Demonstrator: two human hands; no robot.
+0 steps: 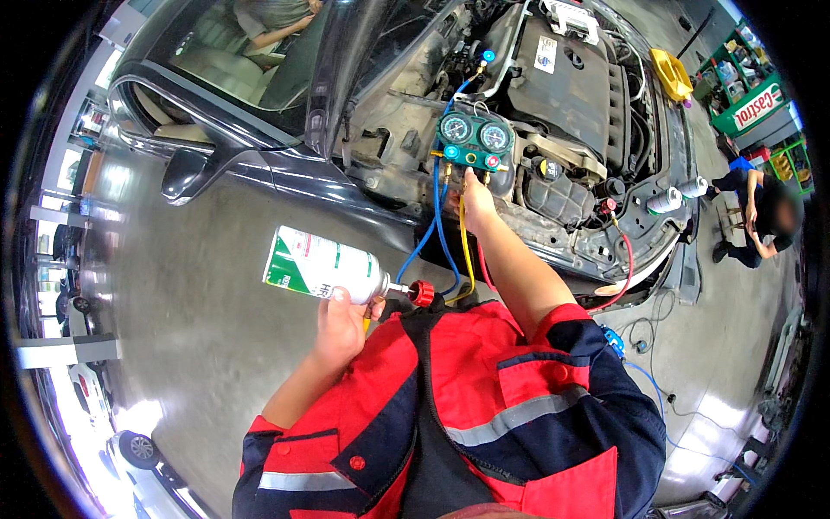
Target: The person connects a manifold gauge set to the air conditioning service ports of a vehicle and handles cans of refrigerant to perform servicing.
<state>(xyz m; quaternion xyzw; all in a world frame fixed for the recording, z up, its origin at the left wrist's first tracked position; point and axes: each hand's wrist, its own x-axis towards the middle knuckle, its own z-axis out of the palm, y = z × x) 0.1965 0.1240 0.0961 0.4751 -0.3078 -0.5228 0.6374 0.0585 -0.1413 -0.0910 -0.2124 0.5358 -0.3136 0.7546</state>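
My left hand [341, 325] is closed around the neck end of a white and green refrigerant can [324, 264]. The can lies tilted sideways over the floor, and a red can tap [421, 293] is fitted to its end. A teal manifold gauge set [472, 143] with two dials is hung over the engine bay's near side. At its underside my right hand [474, 206] is closed on the lower fittings, one finger pointing up; the other fingers are partly hidden. Blue hoses [439, 227], a yellow hose [467, 246] and a red hose run down from it.
The dark car's open engine bay [566, 86] lies ahead, its side mirror [185, 176] at left. Two more cans [664, 201] stand on the front edge by a red hose [624, 264]. A person [754, 216] sits at right beside a green shelf [748, 108]. Cables [661, 324] cross the floor.
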